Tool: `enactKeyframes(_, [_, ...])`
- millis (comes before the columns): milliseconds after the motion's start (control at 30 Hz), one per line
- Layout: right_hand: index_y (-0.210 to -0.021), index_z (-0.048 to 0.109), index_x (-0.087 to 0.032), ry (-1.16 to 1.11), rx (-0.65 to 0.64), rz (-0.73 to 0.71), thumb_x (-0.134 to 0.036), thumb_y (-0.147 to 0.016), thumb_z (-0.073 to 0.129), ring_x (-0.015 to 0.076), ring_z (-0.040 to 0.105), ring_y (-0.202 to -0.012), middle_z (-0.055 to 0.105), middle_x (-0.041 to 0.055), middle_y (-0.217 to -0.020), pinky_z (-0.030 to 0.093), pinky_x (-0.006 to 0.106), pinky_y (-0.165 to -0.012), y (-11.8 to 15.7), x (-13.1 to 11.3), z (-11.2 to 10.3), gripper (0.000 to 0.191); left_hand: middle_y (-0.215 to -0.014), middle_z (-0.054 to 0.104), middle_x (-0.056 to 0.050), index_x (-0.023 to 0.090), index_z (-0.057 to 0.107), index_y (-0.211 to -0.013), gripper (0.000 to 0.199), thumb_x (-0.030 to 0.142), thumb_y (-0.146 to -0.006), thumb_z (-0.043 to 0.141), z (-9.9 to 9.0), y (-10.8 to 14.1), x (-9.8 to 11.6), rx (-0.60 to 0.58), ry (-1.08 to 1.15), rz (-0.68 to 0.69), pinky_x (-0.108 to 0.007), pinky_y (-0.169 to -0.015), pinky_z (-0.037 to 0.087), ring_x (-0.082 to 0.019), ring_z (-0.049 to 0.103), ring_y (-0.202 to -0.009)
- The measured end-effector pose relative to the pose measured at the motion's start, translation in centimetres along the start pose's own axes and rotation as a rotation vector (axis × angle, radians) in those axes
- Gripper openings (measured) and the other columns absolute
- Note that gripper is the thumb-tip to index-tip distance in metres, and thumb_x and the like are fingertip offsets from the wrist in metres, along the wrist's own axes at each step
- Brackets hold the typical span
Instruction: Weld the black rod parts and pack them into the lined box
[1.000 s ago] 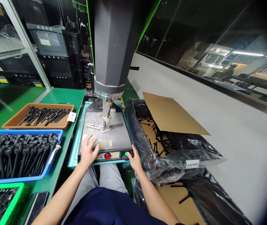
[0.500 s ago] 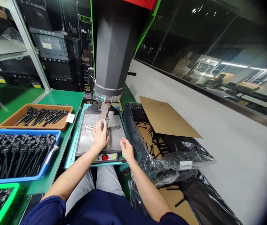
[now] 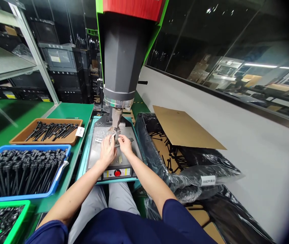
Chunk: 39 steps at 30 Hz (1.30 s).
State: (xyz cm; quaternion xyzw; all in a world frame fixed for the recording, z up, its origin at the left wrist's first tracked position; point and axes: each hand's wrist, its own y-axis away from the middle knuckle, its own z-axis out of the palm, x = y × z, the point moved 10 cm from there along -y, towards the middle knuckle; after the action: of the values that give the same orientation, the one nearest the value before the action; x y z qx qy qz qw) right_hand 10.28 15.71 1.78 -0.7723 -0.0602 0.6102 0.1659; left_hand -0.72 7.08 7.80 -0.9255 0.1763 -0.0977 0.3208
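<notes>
The press machine's dark grey head (image 3: 121,61) hangs over a metal base plate (image 3: 96,157), with a metal horn (image 3: 116,117) pointing down from it. Directly below the horn is a small fixture, largely covered by my fingers. My left hand (image 3: 108,149) is at the fixture's left side, fingers closed around something too small to make out. From the right, my right hand (image 3: 125,145) pinches at the same spot, its thumb and fingertip together. Whatever lies between the fingertips is hidden. A red button (image 3: 117,173) is on the base's front panel, below my hands.
Left on the green bench are a brown tray (image 3: 17,139) and a blue tray (image 3: 48,194) of black screw-like parts, and a green tray (image 3: 27,207) of small black pieces. Right stands a plastic-lined box (image 3: 146,149) of black parts, partly under a cardboard sheet (image 3: 187,128).
My right hand has moved from the base's front right corner, by the green button, up and left to the fixture. My left hand stays there, its fingers more bent. The view has shifted slightly.
</notes>
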Motion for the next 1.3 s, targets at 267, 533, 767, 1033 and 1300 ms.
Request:
enactKeyframes(267, [-0.11, 0.069, -0.02, 0.171, 0.08, -0.119, -0.031, -0.079, 0.066, 0.0244, 0.056, -0.112, 0.064, 0.0099, -0.11, 0.041, 0.041, -0.104, -4.7, -3.7, 0.3, 0.033, -0.142, 0.041, -0.026, 0.006, 0.029, -0.146, 0.068, 0.015, -0.082, 0.049, -1.4, -1.8, -0.7, 0.015, 0.037, 0.0, -0.051, -0.107, 0.038, -0.037, 0.036, -0.136])
enactKeyframes(533, [-0.094, 0.07, -0.018, 0.147, -0.033, -0.217, -0.021, -0.076, 0.066, 0.0246, 0.057, -0.113, 0.066, 0.0092, -0.11, 0.043, 0.038, -0.102, -5.9, -6.2, 0.5, 0.018, -0.141, 0.041, -0.028, 0.003, 0.034, -0.143, 0.065, 0.015, -0.082, 0.05, -2.1, -3.1, -2.0, 0.036, 0.035, -0.043, -0.05, -0.105, 0.039, -0.038, 0.04, -0.132])
enactKeyframes(767, [-0.097, 0.065, -0.022, 0.067, 0.009, -0.302, -0.03, -0.079, 0.069, 0.0208, 0.065, -0.096, 0.071, 0.0036, -0.1, 0.048, 0.036, -0.091, -0.3, -8.1, -3.2, 0.021, -0.139, 0.046, -0.023, 0.008, 0.045, -0.136, 0.055, 0.014, -0.082, 0.05, -0.4, -2.2, -1.0, -0.044, 0.065, 0.021, -0.049, -0.106, 0.039, -0.034, 0.042, -0.132])
enactKeyframes(1033, [-0.094, 0.064, -0.023, 0.085, 0.043, -0.273, -0.036, -0.076, 0.07, 0.0209, 0.066, -0.091, 0.072, 0.0031, -0.095, 0.051, 0.036, -0.087, 3.1, -8.6, -5.3, 0.022, -0.151, 0.036, -0.016, 0.016, 0.068, -0.092, 0.018, 0.019, -0.081, 0.055, -0.4, -0.8, 0.0, -0.078, 0.171, 0.022, -0.054, -0.109, 0.035, -0.036, 0.031, -0.141])
enactKeyframes(1300, [-0.087, 0.058, -0.019, -0.488, -0.15, 0.021, -0.04, -0.07, 0.076, 0.0137, 0.061, -0.061, 0.066, 0.0, -0.073, 0.052, 0.026, -0.057, 6.6, -7.2, -2.4, 0.032, -0.079, 0.064, -0.003, 0.017, 0.065, -0.091, 0.021, 0.035, -0.089, 0.056, -3.4, 3.2, 0.5, -0.197, 0.657, -0.246, -0.028, -0.067, 0.048, -0.016, 0.059, -0.073])
